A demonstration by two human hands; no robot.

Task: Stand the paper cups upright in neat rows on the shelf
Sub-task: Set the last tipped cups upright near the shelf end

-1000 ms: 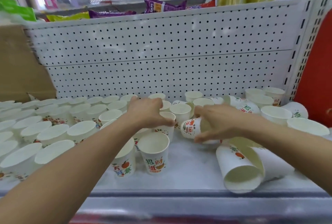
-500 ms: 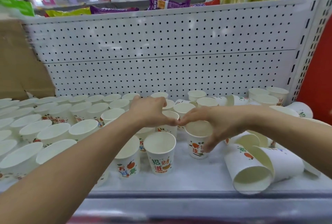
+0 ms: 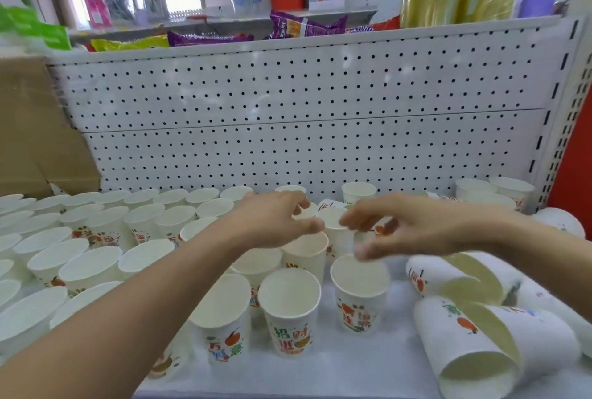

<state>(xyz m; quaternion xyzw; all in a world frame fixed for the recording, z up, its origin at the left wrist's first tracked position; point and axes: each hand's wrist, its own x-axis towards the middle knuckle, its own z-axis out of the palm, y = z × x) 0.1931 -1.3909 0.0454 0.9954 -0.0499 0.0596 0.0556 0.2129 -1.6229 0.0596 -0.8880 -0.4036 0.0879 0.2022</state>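
Paper cups (image 3: 105,222) crowd the white shelf (image 3: 368,370) in our head view, the one view we have. On the left they stand upright in rows that reach back to the pegboard (image 3: 288,110). We count well over twenty there, though those at the edge are cut off.

Nearest us, three printed cups stand upright in a line: the left cup (image 3: 224,325), the middle cup (image 3: 290,312) and the right cup (image 3: 360,293), which is set a little apart from the other two. At the right, at least three fallen cups (image 3: 474,357) lie on their sides, touching one another. A few more stand in the back right corner.

Our two hands hover over the middle of the shelf. Our left hand (image 3: 275,219) has its fingers bent, with the thumb tip beside a cup rim. Blur keeps us from telling whether it pinches anything. Our right hand (image 3: 423,225) hangs just above the right cup with its fingers loosely spread, holding nothing.

One cardboard box (image 3: 32,129) sits at the far left.
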